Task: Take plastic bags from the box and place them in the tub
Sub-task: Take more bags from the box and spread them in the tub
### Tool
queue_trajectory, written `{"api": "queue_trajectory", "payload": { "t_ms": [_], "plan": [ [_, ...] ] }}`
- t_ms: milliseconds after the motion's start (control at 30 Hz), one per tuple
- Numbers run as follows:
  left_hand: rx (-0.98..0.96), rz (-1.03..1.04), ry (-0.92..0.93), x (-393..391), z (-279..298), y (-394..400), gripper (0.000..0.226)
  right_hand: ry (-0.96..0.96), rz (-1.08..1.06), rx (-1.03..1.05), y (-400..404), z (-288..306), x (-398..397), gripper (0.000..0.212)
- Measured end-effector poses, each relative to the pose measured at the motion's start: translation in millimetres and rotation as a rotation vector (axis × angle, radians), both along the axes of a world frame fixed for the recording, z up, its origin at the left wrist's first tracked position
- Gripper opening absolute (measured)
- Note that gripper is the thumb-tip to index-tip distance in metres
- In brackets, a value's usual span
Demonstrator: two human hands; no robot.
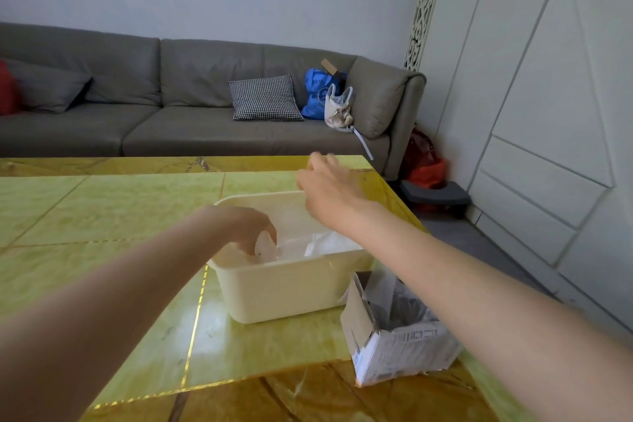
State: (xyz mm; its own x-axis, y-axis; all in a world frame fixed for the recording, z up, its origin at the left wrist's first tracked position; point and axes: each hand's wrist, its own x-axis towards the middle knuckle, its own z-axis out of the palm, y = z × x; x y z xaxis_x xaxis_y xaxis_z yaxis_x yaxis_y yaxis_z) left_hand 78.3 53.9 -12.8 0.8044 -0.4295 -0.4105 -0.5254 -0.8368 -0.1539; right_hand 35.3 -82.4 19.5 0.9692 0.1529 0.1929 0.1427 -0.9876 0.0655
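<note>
From my remote seat, I see two bare arms stretch over a yellow-green marble-patterned table (102, 216) toward a cream plastic tub (284, 288). The left hand (246, 229) dips inside the tub's near-left corner, fingers curled down around a clear plastic bag (267, 247) pressed low against the tub's inner wall. More crumpled clear plastic bags (329, 243) lie heaped in the right half of the tub. The right hand (329, 185) hangs above the tub's far right corner (motion-blurred, so I cannot tell how its fingers are set or whether they carry anything). Just right of the tub, near the table's front right edge, stands an opened cardboard box (394, 349) with printed labels on its side, dark plastic showing inside it under the right forearm. Behind the table runs a grey sofa (191, 103) with a houndstooth cushion (263, 98) and a blue bag (315, 92).
</note>
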Motion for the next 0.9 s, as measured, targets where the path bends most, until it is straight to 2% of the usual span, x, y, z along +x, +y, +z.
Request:
{"api": "queue_trajectory", "payload": {
  "t_ms": [33,133,233,300,400,467,533,567,633,733,900],
  "plan": [
    [-0.022,0.011,-0.007,2,0,2,0.051,0.109,0.018,0.098,3,-3,1,0.025],
    [-0.128,0.011,-0.011,0,12,9,0.053,0.391,-0.046,0.306,14,-14,8,0.056],
    [-0.227,0.016,-0.038,0,32,24,0.049,0.550,-0.103,0.303,23,-22,13,0.082],
    [-0.321,0.029,-0.073,1,45,34,0.042,0.637,-0.093,0.220,29,-24,12,0.084],
    [-0.425,0.039,-0.114,-3,49,26,0.032,0.664,-0.106,0.138,33,-29,11,0.073],
    [-0.390,0.097,0.012,-6,42,13,0.041,0.676,-0.118,0.161,31,-30,12,0.075],
    [-0.257,0.196,0.180,-8,31,2,0.061,0.686,-0.129,0.228,27,-27,16,0.086],
    [-0.178,0.219,0.205,-8,26,-1,0.069,0.680,-0.144,0.263,23,-24,18,0.090],
    [-0.092,0.224,0.197,-6,19,-3,0.076,0.637,-0.184,0.340,6,-20,26,0.085],
    [-0.088,0.231,0.213,0,10,-4,0.078,0.669,-0.280,0.428,-21,-21,34,0.076],
    [-0.009,0.226,0.194,5,-7,-3,0.073,0.752,-0.300,0.263,-31,-38,34,0.067]
  ]
}}
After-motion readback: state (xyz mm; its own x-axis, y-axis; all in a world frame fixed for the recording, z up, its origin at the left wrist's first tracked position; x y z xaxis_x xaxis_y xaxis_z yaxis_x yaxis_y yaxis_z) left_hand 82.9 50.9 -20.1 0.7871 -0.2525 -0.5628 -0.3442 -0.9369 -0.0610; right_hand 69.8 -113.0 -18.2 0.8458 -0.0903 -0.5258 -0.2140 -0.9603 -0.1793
